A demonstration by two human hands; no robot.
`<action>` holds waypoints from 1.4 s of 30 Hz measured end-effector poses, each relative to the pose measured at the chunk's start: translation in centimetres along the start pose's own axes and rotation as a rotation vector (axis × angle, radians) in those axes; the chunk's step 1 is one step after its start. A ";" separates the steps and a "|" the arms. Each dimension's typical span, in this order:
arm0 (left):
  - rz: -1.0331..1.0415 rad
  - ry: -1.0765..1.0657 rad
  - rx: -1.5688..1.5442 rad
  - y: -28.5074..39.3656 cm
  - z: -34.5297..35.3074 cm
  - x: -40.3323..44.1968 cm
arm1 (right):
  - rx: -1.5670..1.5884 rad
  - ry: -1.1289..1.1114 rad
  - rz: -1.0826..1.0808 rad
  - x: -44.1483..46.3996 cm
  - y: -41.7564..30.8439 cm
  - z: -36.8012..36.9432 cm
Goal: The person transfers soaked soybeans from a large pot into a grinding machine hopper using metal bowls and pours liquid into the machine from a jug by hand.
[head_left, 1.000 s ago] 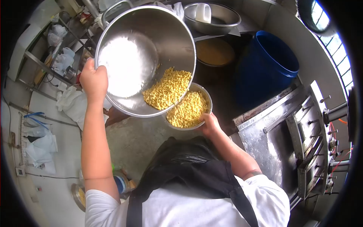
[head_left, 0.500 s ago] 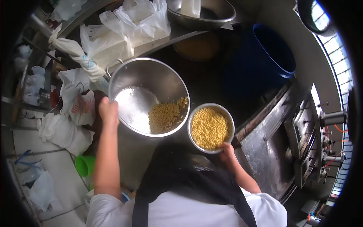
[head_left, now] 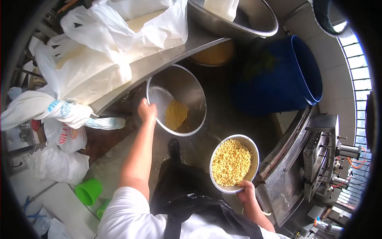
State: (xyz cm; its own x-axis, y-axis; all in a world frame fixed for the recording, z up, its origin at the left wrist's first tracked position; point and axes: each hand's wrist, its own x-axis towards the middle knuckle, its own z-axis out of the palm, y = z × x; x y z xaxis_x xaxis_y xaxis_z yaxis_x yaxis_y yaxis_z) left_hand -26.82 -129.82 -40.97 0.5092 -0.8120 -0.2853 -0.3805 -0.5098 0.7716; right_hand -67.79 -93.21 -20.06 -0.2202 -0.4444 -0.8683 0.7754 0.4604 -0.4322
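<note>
The person's left hand [head_left: 147, 110] is closed on the left side of a steel pot [head_left: 191, 93]; whether it grips the rim or a handle cannot be told. The pot is tilted below the worktop [head_left: 158, 64], its mouth toward the camera, and its outer wall is mostly hidden. A patch of yellow grains [head_left: 176, 114] lies inside, too soft in focus for single pieces to be made out.

The right hand [head_left: 246, 192] grasps a bowl [head_left: 253, 168] by its near edge, thumb at the rim, the other fingers largely out of sight beneath. Yellow pieces [head_left: 232, 162] fill much of the bowl, which is well apart from the pot, nearer the person's body.

White bags [head_left: 91, 59] cover part of the worktop; what they contain is hard to make out. The basin [head_left: 254, 26] is cut off at the top edge, as is the white object [head_left: 222, 8] in it. Beneath the worktop, a round container [head_left: 215, 55] sits in shadow, partly covered. The blue barrel [head_left: 262, 85] shows only a dark interior. One green cup [head_left: 89, 192] is plain to see; a second green thing [head_left: 102, 209] is half hidden behind the sleeve [head_left: 127, 211].
</note>
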 end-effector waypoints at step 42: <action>-1.067 -0.106 0.032 -35.4 -30.2 -88.8 | -1.143 -0.979 -0.023 -11.9 14.4 8.6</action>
State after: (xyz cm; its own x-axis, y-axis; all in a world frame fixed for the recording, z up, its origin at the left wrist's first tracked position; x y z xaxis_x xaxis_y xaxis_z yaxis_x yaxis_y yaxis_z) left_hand -35.26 -31.07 -25.78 0.5214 0.0374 -0.8525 0.2002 -0.9765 0.0795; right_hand -48.92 -87.91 -13.85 0.6032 -0.5704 -0.5576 -0.1909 0.5755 -0.7952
